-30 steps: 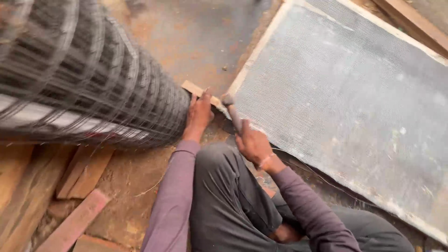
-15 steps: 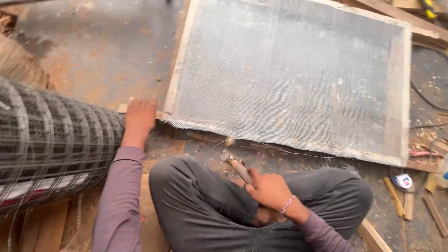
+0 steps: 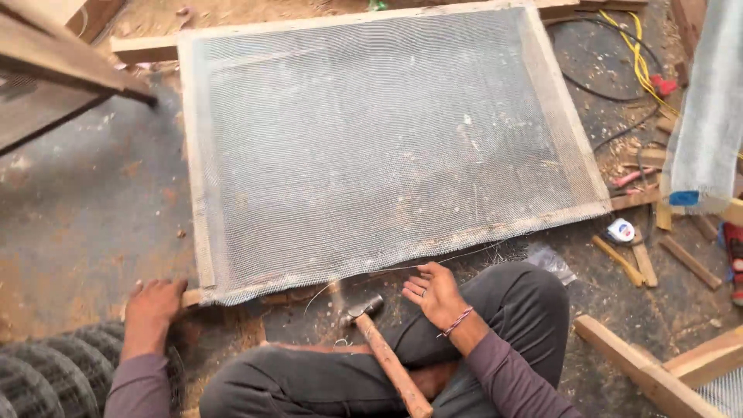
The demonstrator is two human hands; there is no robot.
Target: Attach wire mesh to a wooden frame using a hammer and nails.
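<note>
My left hand (image 3: 153, 304) rests flat on the floor, its fingers against the near left corner of a wooden frame (image 3: 193, 155) covered with fine grey wire mesh (image 3: 371, 139). My right hand (image 3: 433, 294) hovers open, palm up, just before the frame's near edge and holds nothing. A hammer (image 3: 383, 352) with a wooden handle lies across my lap, its metal head pointing toward the frame. I sit cross-legged in dark trousers and purple sleeves.
A roll of coarse black wire mesh (image 3: 54, 375) lies at the lower left. Wood offcuts (image 3: 642, 371), a small tape measure (image 3: 621, 230), a yellow cable (image 3: 638, 54) and a rolled mesh strip (image 3: 708, 116) sit to the right. A wooden bench (image 3: 54, 62) stands upper left.
My right hand has let go of the hammer, which now lies on my lap, and the hand has opened. The view has swung right and up over the frame.
</note>
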